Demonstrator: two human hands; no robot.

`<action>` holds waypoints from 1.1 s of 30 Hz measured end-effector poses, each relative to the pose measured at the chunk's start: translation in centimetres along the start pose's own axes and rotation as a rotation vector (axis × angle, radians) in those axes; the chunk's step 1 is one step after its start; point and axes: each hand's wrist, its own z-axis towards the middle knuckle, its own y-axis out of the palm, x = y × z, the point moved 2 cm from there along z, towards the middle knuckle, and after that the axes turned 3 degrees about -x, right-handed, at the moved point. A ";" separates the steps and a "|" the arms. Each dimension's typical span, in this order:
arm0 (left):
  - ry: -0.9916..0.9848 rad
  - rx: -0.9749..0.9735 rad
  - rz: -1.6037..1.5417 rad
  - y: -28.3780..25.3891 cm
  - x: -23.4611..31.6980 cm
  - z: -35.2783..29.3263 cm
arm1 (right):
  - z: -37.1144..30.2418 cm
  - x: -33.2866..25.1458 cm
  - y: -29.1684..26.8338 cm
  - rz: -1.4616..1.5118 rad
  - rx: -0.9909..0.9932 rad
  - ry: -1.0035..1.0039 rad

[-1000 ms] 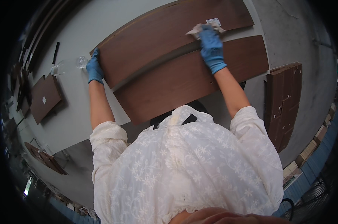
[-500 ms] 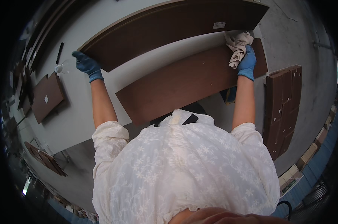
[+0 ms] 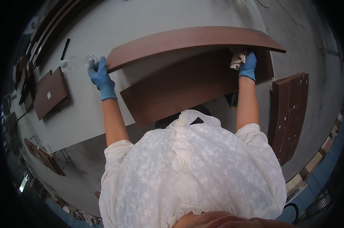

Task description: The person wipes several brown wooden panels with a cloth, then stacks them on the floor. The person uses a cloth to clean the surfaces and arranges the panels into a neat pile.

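Observation:
A long brown board (image 3: 187,41) is tilted and raised over the pale worktable. Its left end is at my left hand (image 3: 101,80), in a blue glove, whose fingers are partly spread against the board's end. Under the board's right part, my right hand (image 3: 248,65), also gloved in blue, is closed on a crumpled beige cloth (image 3: 237,60). The board's far edge hides part of that cloth. A second brown board (image 3: 172,93) lies flat nearer to me, partly shaded by the raised one.
Left of my left hand, a clear plastic bottle (image 3: 71,62) lies near a black pen (image 3: 65,48). A smaller brown panel (image 3: 50,93) with a white label is at the left. Stacked brown panels (image 3: 289,114) stand at the right. Long dark boards (image 3: 52,28) are at the far left.
The raised board has turned over toward me: its labelled dark face is hidden and a lighter face shows. My left hand has moved right and slightly nearer; my right hand keeps the cloth.

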 end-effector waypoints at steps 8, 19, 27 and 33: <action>-0.739 -0.296 -0.505 -1.8 -4.4 -3.9 | 0.2 -5.1 -0.5 -0.373 -0.282 0.291; -0.742 -0.316 -0.301 -1.8 -8.0 -3.9 | -11.0 -4.3 15.2 -1.055 -0.062 -0.752; -0.720 -0.458 -0.230 1.5 -7.5 -2.9 | -12.8 5.0 22.0 -1.239 -0.455 -1.111; -0.798 -0.396 -0.246 2.1 -7.0 -2.1 | 0.9 -12.8 -0.1 -1.724 0.428 -0.743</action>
